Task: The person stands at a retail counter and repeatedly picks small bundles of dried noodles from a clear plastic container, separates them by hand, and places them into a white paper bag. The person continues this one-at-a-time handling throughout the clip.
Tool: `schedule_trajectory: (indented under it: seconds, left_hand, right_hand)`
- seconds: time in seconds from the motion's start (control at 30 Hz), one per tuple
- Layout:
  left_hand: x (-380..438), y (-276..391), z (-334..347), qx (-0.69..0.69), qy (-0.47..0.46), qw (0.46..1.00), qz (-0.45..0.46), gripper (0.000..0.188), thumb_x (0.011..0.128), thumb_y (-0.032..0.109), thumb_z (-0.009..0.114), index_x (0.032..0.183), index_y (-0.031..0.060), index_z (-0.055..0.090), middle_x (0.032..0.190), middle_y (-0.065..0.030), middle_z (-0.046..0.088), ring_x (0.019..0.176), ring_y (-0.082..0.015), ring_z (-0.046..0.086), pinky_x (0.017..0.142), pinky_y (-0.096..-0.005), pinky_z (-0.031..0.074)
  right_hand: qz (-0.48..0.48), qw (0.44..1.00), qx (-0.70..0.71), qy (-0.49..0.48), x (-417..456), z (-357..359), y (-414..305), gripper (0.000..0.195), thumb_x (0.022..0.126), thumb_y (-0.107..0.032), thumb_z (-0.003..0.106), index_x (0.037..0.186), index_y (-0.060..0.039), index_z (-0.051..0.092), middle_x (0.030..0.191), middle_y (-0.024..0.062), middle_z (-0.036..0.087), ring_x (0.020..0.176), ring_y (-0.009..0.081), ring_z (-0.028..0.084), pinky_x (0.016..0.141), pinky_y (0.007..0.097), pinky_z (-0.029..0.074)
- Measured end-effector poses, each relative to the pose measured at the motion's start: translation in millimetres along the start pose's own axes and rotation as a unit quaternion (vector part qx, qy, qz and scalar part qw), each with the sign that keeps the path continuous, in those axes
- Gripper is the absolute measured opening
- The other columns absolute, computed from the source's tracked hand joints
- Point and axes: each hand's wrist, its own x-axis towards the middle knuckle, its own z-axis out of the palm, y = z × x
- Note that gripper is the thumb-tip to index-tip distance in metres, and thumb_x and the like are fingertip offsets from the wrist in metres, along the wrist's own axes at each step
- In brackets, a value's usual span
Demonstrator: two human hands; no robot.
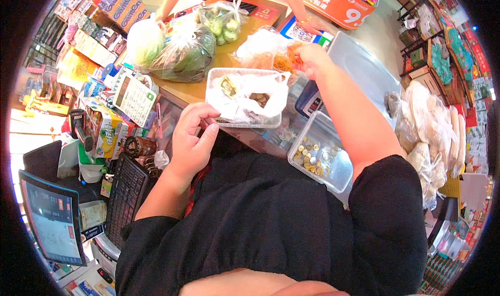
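My right hand (312,59) reaches over the counter (175,87) and pinches a bundle of thin orange strands (287,61), whose exact kind I cannot make out. Beside the strands lies a clear bag with something white (259,42) in it. My left hand (193,137) is loosely curled, thumb apart, with nothing visible in it. Its fingers are close to a plastic box (246,124) lined with a white plastic bag (279,94); whether they touch it is unclear. A banknote (227,88) and some brownish round pieces (259,98) show in that box.
Bagged vegetables (183,55) and bagged greens (224,24) stand before another person's hands (310,25). Right of me are a coin box (312,161), a metal tray (361,69) and bagged goods (424,120). A calculator (134,96), keyboard (127,198) and monitor (52,218) are at left.
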Motion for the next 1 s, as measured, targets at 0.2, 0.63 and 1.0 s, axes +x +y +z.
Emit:
schedule_trajectory:
  seconds: [0.2,0.63,1.0]
  left_hand:
    - [48,-3,-5,-0.049,-0.058,0.997,0.021,0.033,0.086,0.003,0.065,0.119,0.0055,0.063,0.124,-0.0095,0.054,0.094,-0.0148,0.058,0.081,-0.0288,0.049]
    - [226,-69,100,0.091,-0.213,0.973,0.021,0.065,0.091,0.015,0.06,0.149,0.0021,0.036,0.133,-0.0237,0.057,0.109,-0.0335,0.066,0.093,-0.0405,0.051]
    - [225,-51,10,0.125,-0.374,0.916,0.067,0.065,0.082,0.005,0.057,0.146,0.0115,0.046,0.08,-0.0104,0.058,0.073,-0.0269,0.06,0.07,-0.0399,0.05]
  right_hand:
    - [0.029,0.997,-0.067,0.014,24,10,5,0.023,0.095,-0.005,0.053,0.114,-0.0065,0.065,0.11,0.0088,0.065,0.096,0.0244,0.064,0.081,0.0402,0.057]
    - [0.043,0.986,-0.159,-0.035,38,-3,9,0.034,0.096,-0.011,0.052,0.13,-0.0097,0.06,0.118,0.0078,0.065,0.102,0.0224,0.064,0.083,0.0395,0.056]
    - [-0.03,0.924,-0.353,-0.142,19,16,-23,0.047,0.092,-0.016,0.056,0.139,-0.0112,0.059,0.132,0.007,0.06,0.115,0.0189,0.06,0.088,0.0384,0.055]
